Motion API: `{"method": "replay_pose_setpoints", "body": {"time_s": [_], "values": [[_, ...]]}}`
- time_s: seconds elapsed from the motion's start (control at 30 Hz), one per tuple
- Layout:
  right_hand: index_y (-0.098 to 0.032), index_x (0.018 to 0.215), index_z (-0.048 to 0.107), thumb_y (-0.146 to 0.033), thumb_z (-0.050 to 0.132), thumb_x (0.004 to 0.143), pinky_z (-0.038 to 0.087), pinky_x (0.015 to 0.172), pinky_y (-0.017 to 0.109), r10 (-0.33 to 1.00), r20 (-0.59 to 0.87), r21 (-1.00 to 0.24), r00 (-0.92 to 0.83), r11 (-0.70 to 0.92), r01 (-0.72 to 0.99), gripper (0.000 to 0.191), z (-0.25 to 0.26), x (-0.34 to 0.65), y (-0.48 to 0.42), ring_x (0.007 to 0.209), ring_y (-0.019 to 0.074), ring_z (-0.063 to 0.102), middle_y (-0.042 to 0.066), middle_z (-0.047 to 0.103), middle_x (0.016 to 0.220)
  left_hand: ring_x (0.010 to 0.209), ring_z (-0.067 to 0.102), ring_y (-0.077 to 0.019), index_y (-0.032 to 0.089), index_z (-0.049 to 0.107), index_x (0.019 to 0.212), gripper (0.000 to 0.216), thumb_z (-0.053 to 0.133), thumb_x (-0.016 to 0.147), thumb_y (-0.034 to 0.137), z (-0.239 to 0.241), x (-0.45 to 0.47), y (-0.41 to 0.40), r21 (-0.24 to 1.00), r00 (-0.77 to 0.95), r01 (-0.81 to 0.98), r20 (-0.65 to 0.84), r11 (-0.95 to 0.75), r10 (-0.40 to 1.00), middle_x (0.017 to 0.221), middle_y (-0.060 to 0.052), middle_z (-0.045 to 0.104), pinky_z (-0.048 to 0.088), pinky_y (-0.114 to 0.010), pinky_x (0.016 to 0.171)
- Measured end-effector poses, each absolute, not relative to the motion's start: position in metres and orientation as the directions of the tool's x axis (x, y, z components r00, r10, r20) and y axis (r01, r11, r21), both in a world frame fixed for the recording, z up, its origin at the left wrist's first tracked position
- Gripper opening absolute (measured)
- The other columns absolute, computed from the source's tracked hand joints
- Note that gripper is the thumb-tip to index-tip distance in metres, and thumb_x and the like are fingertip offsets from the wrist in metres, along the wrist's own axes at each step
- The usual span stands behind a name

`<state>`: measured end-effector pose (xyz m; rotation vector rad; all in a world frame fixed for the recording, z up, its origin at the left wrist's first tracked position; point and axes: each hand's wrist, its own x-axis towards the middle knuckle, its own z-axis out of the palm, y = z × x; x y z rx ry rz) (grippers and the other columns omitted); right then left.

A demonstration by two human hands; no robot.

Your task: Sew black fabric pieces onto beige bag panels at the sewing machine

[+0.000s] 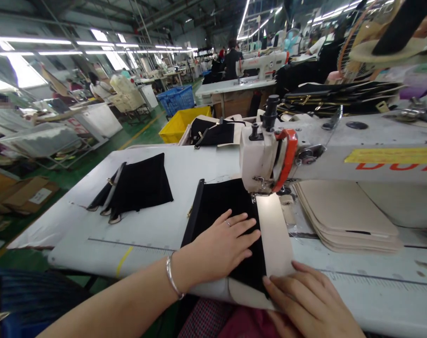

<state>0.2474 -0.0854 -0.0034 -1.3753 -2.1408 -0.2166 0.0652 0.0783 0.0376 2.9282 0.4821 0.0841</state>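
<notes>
A black fabric piece (220,202) lies over a beige panel (275,230) under the head of a sewing machine (259,164). Its right edge runs up to the presser foot (254,197). My left hand (224,244) rests flat on the black fabric, fingers spread. At the near right corner, my right hand (305,300) grips the beige panel's edge beside the black fabric's corner, its thumb partly hidden below. A dark strip with a bit of gold metal borders the fabric's left side.
Several black pieces (139,188) lie on the table's left. Stacked beige panels (350,216) sit under the machine arm. Behind the table are a yellow crate (183,123), a blue basket (176,99) and a pile of black pieces with gold zippers (336,98). Other people work farther off.
</notes>
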Motion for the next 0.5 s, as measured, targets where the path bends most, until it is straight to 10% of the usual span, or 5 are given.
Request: {"method": "replay_pose_setpoints", "body": {"time_s": [0.3,0.5], "values": [[-0.029,0.121,0.063,-0.031,0.061,0.088,0.038,0.108,0.032,0.777,0.462,-0.098,-0.427,0.523,0.847,0.033,-0.006,0.268,-0.082,0.097,0.0116,0.064,-0.008,0.069,0.110,0.131,0.046,-0.0143,0.016,0.057,0.122,0.026,0.045,0.099,0.017,0.024,0.026,0.041,0.304,0.971,0.005,0.225,-0.953,0.077,0.129,-0.001,0.062,0.022,-0.035,0.122],[-0.025,0.116,0.066,-0.029,0.054,0.092,0.050,0.096,0.037,0.768,0.441,-0.008,-0.465,0.522,0.853,0.027,-0.005,0.269,-0.077,0.097,0.0153,0.065,-0.003,0.069,0.111,0.124,0.051,-0.0136,0.017,0.058,0.122,0.026,0.048,0.097,0.018,0.026,0.035,0.052,0.231,0.978,0.014,0.201,-0.973,0.062,0.127,-0.002,0.063,0.030,-0.034,0.119]]}}
